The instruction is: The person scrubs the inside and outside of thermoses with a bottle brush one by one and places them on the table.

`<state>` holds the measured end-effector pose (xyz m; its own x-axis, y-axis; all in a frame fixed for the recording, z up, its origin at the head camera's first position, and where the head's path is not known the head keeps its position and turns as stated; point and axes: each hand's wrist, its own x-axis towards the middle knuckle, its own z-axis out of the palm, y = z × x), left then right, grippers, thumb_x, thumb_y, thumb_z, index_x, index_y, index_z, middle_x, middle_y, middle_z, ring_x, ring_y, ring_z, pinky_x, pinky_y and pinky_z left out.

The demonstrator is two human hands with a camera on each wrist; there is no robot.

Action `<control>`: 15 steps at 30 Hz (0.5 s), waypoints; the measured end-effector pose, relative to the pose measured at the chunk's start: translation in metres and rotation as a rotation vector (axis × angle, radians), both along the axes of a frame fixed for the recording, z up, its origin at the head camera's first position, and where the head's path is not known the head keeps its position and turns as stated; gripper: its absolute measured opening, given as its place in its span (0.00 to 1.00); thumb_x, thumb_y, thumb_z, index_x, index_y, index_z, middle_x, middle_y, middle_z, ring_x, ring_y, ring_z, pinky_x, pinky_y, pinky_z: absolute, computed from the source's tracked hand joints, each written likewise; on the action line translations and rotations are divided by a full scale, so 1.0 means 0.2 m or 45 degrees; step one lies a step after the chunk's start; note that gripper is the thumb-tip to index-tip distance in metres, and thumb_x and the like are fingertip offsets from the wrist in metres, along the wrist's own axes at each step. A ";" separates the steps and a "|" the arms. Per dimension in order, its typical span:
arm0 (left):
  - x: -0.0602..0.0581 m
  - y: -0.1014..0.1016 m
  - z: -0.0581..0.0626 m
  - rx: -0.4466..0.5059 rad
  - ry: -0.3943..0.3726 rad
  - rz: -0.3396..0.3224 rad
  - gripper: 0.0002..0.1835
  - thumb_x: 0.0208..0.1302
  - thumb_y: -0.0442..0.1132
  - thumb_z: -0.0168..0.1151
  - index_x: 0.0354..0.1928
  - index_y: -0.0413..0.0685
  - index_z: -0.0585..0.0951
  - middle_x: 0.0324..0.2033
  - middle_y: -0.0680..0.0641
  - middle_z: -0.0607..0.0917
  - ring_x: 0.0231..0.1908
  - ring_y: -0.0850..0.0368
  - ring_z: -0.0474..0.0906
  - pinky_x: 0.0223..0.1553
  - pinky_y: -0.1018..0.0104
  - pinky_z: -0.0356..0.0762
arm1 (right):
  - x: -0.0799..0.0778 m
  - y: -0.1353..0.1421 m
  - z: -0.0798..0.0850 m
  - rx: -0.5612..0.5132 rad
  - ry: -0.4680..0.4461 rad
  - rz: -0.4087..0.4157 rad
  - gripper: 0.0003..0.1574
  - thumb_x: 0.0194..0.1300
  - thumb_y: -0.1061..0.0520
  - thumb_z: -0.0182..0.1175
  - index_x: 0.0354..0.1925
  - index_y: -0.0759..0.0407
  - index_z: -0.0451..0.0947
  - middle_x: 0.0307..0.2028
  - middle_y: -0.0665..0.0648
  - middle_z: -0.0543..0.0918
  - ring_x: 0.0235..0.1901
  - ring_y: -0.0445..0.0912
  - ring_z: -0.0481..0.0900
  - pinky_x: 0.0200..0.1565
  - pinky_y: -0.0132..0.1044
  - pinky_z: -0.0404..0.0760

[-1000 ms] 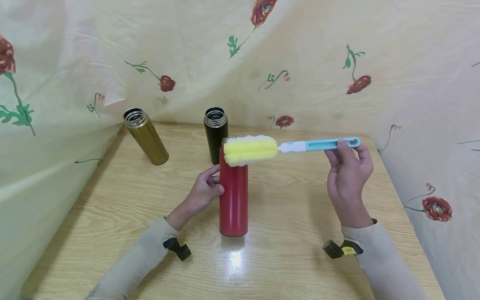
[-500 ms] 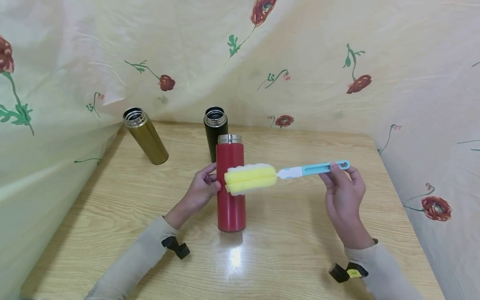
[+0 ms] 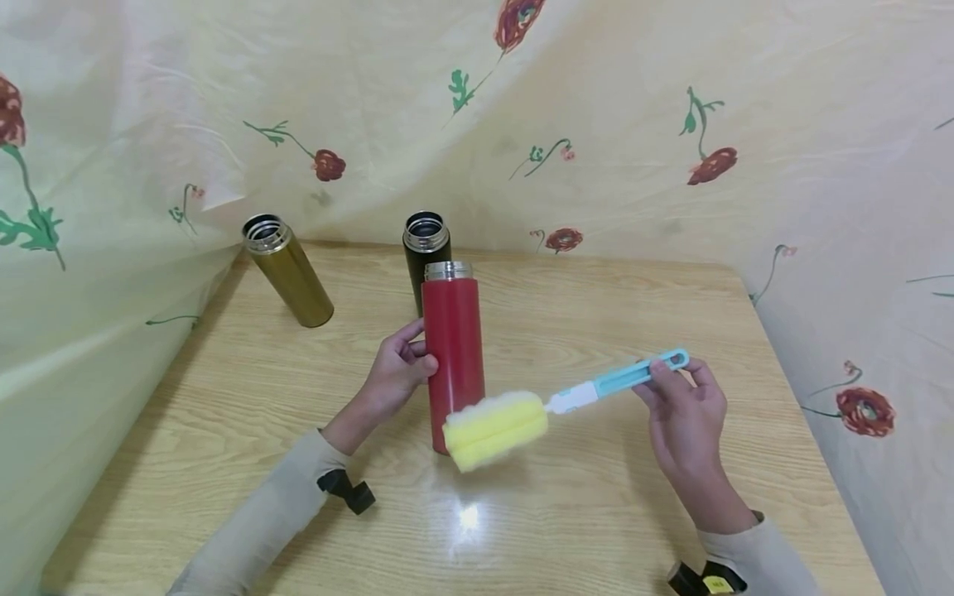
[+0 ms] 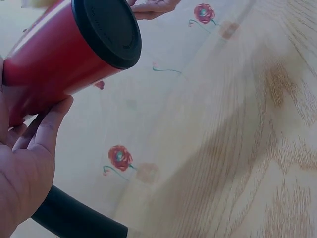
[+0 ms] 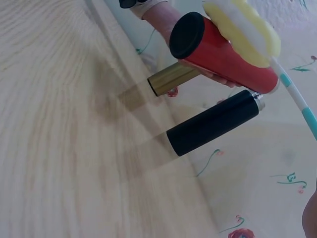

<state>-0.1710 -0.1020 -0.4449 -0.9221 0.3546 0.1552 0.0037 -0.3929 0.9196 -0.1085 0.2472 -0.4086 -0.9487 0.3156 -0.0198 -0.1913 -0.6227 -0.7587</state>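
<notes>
My left hand (image 3: pixel 395 372) grips a red thermos bottle (image 3: pixel 453 339) from its left side. The bottle is lidless, roughly upright and held above the table; its black base (image 4: pixel 111 29) shows in the left wrist view. In my right hand (image 3: pixel 686 418) is a bottle brush, pinched by its blue and white handle (image 3: pixel 622 378). The brush's yellow and white sponge head (image 3: pixel 498 428) points left, in front of the red bottle's lower part in the head view. Whether sponge and bottle touch, I cannot tell.
A black thermos bottle (image 3: pixel 427 248) stands behind the red one, lidless and partly hidden. Farther left is an open gold thermos bottle (image 3: pixel 294 281). The wooden table (image 3: pixel 596 513) meets a flower-patterned cloth (image 3: pixel 619 207) at the back and sides.
The sponge head has come down from the red bottle's mouth to near its base, the brush tilting as my right hand lowered. The red bottle has shifted slightly left and up.
</notes>
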 end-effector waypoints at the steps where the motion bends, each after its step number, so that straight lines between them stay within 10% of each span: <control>1: 0.00 0.00 0.00 0.007 0.003 -0.002 0.60 0.46 0.63 0.79 0.72 0.31 0.65 0.43 0.50 0.90 0.42 0.58 0.88 0.38 0.62 0.88 | 0.01 0.00 -0.01 0.009 0.012 0.013 0.06 0.69 0.75 0.56 0.40 0.68 0.73 0.31 0.61 0.86 0.33 0.48 0.90 0.44 0.41 0.87; 15: 0.06 -0.03 0.08 0.162 0.124 0.136 0.40 0.49 0.54 0.82 0.63 0.49 0.76 0.44 0.49 0.90 0.43 0.58 0.88 0.41 0.64 0.88 | 0.07 0.06 -0.04 -0.065 0.203 0.129 0.10 0.72 0.78 0.48 0.44 0.72 0.73 0.34 0.65 0.88 0.36 0.51 0.90 0.44 0.42 0.87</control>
